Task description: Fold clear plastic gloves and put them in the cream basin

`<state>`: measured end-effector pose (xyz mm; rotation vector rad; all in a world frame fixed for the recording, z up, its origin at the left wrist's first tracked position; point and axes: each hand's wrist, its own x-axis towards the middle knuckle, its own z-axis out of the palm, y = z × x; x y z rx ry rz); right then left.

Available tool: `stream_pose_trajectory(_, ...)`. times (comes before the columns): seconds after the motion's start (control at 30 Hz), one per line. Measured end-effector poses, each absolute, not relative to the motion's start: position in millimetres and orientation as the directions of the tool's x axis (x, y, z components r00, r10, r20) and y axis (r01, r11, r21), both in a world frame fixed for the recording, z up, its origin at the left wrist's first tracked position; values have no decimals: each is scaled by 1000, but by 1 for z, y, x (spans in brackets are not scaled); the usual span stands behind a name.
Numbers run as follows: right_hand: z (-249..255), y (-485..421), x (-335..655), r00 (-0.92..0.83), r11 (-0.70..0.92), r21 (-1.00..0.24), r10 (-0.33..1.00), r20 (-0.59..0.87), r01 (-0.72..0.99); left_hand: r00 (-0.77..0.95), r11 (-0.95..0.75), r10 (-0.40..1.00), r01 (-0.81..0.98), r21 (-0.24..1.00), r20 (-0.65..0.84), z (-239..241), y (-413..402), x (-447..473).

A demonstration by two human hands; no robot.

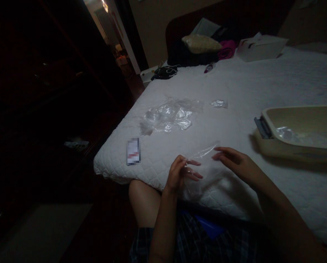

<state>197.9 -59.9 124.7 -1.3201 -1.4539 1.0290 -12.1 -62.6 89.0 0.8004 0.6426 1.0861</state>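
Over white bed (pixel 240 128), L hand (pixel 178 173) grip holds clear plastic bag (pixel 204 155); R hand (pixel 230 159) at bag's edge, grip can't tell. Rect. item (pixel 133 151) pixelated, print illeg.

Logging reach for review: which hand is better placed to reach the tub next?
Likely the right hand: it is nearer the tub; the left hand is farther off, beyond the right.

Dim overall. Bed (pixel 243 84) is white and quilted on top, with dark headboard (pixel 235 18) at its far end, beige wall (pixel 155 33) behind. Left of bed: tall dark furniture (pixel 29 73), mostly lost in shadow. Past bed's far-left corner: open doorway (pixel 115 36), warm light (pixel 105 6) beyond. Reddish-dark floor (pixel 136 90) beside bed.
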Motion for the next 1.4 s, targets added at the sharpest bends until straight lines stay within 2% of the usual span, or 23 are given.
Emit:
stream_pose_trajectory(0.13, 138, -65, 191, -164, 82, -971, 985, 45, 223, 441, 331, 893, -522, 786, -84, 91, -63, -17)
stream_pose_trajectory(0.23, 143, -65, 191, -99, 50, -987, 995, 35, 155, 572, 458, 814, -527, 716, -100, 92, -63, -23)
stream_pose_trajectory(0.3, 144, -64, 194, -15, 21, -994, 1000, 19, 106, 617, 490, 780, -496, 717, -106, 92, -64, -27)
stream_pose_trajectory(0.4, 147, -61, 199, 42, -23, -996, 999, -20, 83, 641, 423, 766, -437, 793, -56, 91, -66, -29)
stream_pose_trajectory(0.57, 162, -54, 207, 8, -54, -987, 999, -53, 153, 635, 331, 773, -397, 856, -4, 96, -66, -27)
stream_pose_trajectory(0.7, 167, -37, 216, -60, -129, -979, 988, -140, 159, 630, 385, 773, -362, 849, -82, 100, -52, -26)
stream_pose_trajectory(0.83, 143, -4, 228, -72, -244, -958, 964, -257, 153, 633, 437, 759, -322, 840, -152, 91, -18, -24)
stream_pose_trajectory(0.97, 102, 23, 236, 2, -298, -934, 953, -304, 198, 523, 527, 765, -172, 832, -377, 66, 20, -17)
stream_pose_trajectory(1.03, 84, 27, 240, 5, -326, -939, 945, -328, 106, 420, 557, 778, -113, 823, -468, 54, 32, -14)
stream_pose_trajectory(1.1, 72, 25, 245, -9, -359, -934, 933, -359, 3, 385, 581, 767, -78, 810, -513, 47, 39, -12)
stream_pose_trajectory(1.17, 63, 22, 249, -16, -386, -922, 923, -385, -20, 390, 603, 747, -57, 795, -539, 45, 41, -12)
stream_pose_trajectory(1.23, 57, 19, 252, -27, -358, -934, 933, -358, -3, 400, 623, 725, -35, 781, -561, 46, 43, -12)
stream_pose_trajectory(1.4, 45, 25, 250, 13, -161, -987, 987, -160, 14, 452, 617, 712, -38, 786, -537, 51, 43, -17)
